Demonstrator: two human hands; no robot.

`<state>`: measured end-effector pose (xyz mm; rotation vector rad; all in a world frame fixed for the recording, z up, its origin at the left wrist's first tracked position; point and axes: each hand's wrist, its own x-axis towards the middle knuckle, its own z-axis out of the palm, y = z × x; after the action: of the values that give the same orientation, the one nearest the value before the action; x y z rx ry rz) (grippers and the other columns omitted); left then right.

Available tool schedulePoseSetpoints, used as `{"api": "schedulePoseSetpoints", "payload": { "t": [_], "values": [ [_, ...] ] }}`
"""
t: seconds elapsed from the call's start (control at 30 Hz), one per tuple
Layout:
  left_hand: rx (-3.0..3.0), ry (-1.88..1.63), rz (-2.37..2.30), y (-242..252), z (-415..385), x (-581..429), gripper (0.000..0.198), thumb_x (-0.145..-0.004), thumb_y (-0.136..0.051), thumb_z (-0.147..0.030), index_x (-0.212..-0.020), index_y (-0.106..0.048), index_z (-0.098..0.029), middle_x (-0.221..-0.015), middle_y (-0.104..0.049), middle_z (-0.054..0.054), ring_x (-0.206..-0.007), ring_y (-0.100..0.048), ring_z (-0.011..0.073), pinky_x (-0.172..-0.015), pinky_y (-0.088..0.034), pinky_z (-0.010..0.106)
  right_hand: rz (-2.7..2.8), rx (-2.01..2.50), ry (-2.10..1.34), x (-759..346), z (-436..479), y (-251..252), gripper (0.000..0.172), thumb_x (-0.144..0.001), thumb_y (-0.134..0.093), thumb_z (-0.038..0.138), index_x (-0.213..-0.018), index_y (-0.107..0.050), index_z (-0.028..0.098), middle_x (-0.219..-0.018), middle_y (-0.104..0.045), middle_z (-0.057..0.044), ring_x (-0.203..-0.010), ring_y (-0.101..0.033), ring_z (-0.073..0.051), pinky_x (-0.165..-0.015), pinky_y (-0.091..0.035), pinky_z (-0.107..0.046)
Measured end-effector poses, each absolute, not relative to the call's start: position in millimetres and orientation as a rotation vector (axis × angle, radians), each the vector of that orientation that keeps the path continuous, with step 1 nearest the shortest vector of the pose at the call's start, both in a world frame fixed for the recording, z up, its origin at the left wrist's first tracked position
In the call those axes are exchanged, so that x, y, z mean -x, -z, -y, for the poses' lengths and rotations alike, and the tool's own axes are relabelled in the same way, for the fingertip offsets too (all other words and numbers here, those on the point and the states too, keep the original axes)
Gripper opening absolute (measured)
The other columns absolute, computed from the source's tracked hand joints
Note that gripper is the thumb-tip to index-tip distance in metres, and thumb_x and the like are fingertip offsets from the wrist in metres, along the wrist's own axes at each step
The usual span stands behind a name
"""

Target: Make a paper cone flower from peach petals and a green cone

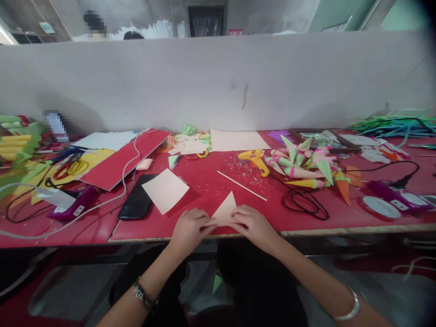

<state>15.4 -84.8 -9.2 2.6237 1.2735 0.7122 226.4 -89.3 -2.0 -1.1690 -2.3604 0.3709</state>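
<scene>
Between my hands, at the table's front edge, is a pale peach sheet of paper [224, 210] with one corner pointing away from me. My left hand [191, 228] pinches its near left end, thumb and fingers together. On the other side my right hand [254, 225] pinches the near right end the same way. The near edge looks folded or rolled, partly hidden by my fingers. A second peach square of paper [165, 191] lies left of my hands, overlapping a black phone [135, 200]. Beyond the held paper lies a thin wooden stick [241, 185].
A yellow glue gun [255, 160] with a black cord rests right of centre, beside a pile of paper cones [299, 161]. Purple power strips [402, 195] sit at both sides. A red board [126, 159], scissors [77, 167] and paper scraps lie left. A grey partition [218, 77] stands behind.
</scene>
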Motion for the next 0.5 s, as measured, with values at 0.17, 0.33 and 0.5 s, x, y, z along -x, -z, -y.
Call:
{"api": "schedulePoseSetpoints", "payload": {
  "t": [0.17,0.33,0.5],
  "values": [
    [-2.516,-0.655,-1.463,10.8,79.1,-16.8,0.031,-0.076,-0.053,-0.041,-0.060,-0.056,-0.015,-0.061,-0.054,0.000,-0.060,-0.049,0.0127,-0.057,-0.034,0.024,2.206,1.250,-0.503,-222.1,83.6,4.3,0.014,-0.078,-0.054,0.028,-0.070,-0.057,0.017,-0.082,-0.059,-0.004,-0.076,-0.052,-0.015,-0.070,-0.041,-0.027],
    [-2.527,-0.525,-1.590,6.2,80.7,-17.6,0.037,-0.077,-0.048,-0.045,-0.055,-0.048,-0.015,-0.057,-0.048,-0.001,-0.053,-0.044,0.0113,-0.049,-0.029,0.023,2.177,1.360,-0.452,-222.4,83.7,7.2,0.013,-0.077,-0.055,0.026,-0.069,-0.054,0.016,-0.083,-0.055,-0.006,-0.079,-0.050,-0.017,-0.070,-0.042,-0.029],
    [-2.583,-0.398,-1.616,2.9,81.5,-16.3,0.029,-0.080,-0.045,-0.039,-0.064,-0.052,-0.016,-0.064,-0.051,0.000,-0.058,-0.048,0.0129,-0.052,-0.034,0.023,2.228,1.418,-0.343,-220.6,83.9,6.5,0.019,-0.078,-0.053,0.025,-0.061,-0.048,0.016,-0.083,-0.054,-0.006,-0.079,-0.048,-0.018,-0.070,-0.042,-0.030]
  ]
}}
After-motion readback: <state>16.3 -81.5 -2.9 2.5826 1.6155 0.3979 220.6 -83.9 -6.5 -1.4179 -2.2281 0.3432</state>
